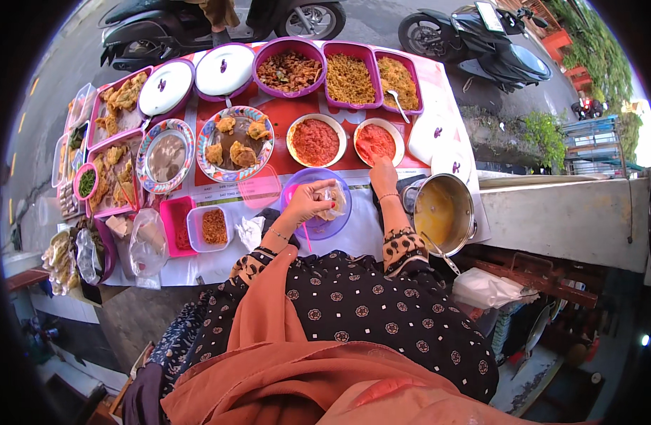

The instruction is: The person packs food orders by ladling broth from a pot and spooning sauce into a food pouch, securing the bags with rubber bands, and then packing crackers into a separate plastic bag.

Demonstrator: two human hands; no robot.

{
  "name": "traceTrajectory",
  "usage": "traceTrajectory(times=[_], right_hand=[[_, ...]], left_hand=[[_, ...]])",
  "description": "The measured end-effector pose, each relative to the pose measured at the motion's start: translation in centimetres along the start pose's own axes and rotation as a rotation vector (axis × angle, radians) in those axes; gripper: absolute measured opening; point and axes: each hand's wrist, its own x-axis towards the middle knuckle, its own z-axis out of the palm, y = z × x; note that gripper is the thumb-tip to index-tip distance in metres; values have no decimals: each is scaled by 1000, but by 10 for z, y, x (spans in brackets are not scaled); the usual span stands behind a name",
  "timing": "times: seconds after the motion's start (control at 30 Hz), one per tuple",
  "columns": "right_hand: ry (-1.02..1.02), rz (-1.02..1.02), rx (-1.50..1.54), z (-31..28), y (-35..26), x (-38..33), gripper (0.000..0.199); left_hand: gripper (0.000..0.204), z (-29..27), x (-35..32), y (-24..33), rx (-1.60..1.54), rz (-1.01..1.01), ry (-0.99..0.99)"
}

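Over a purple bowl [317, 232] at the near middle of the table, my left hand [304, 204] pinches a small clear plastic bag [334, 200] with some pale food in it. A pink handle [306, 238] sticks out below that hand, by the bowl's near rim. My right hand [384, 178] reaches to the near edge of a round dish of red chili sauce [375, 140]. Its fingers look drawn together, their tips partly lost against the sauce; what they hold cannot be made out. A second dish of red sauce [316, 141] stands to the left.
Purple tubs of noodles [350, 78] and lidded pots [225, 69] line the far edge. Plates of fried food [235, 142] and trays of fritters [116, 173] fill the left. A steel pot [439, 212] with a ladle [439, 253] stands close right. Motorbikes [474, 42] are parked beyond.
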Motion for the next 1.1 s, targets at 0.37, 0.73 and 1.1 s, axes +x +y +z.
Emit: traceTrajectory(times=[0.37,0.73,1.1], right_hand=[[-8,-12,46,-8,-1,-14,23],[67,134,249,24,18,-9,26],[-314,883,1404,5,11,-8,33]], left_hand=[[56,-6,-3,-3,34,-21,-1],[56,-3,-6,0,-21,1,38],[55,-9,-1,-5,25,20,31]])
